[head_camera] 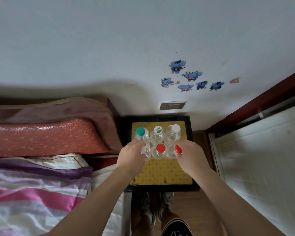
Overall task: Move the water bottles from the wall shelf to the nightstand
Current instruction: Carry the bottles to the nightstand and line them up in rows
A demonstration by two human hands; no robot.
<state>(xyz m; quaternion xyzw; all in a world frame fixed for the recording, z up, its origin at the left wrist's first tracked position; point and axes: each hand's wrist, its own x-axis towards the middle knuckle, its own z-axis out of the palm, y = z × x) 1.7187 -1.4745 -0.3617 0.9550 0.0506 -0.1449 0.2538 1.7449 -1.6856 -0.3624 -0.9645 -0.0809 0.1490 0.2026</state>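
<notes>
Several clear water bottles stand in two rows on the nightstand (pixel 162 174), which has a yellow patterned top. The back row holds a teal-capped bottle (pixel 140 132), a white-and-green-capped bottle (pixel 158 130) and a white-capped bottle (pixel 175 128). In the front row, a red-capped bottle (pixel 160 149) stands in the middle. My left hand (pixel 132 155) is wrapped around the front-left bottle (pixel 146 151), whose white cap shows partly. My right hand (pixel 189 154) grips the front-right bottle (pixel 174 150) with a red cap. The wall shelf is out of view.
A bed with a red padded headboard (pixel 49 135) and striped bedding (pixel 32 189) lies left of the nightstand. A wall socket (pixel 172 105) and blue cartoon stickers (pixel 191 77) are on the wall behind. A white panel with a dark red frame (pixel 262 150) stands right. My feet (pixel 157 208) are below.
</notes>
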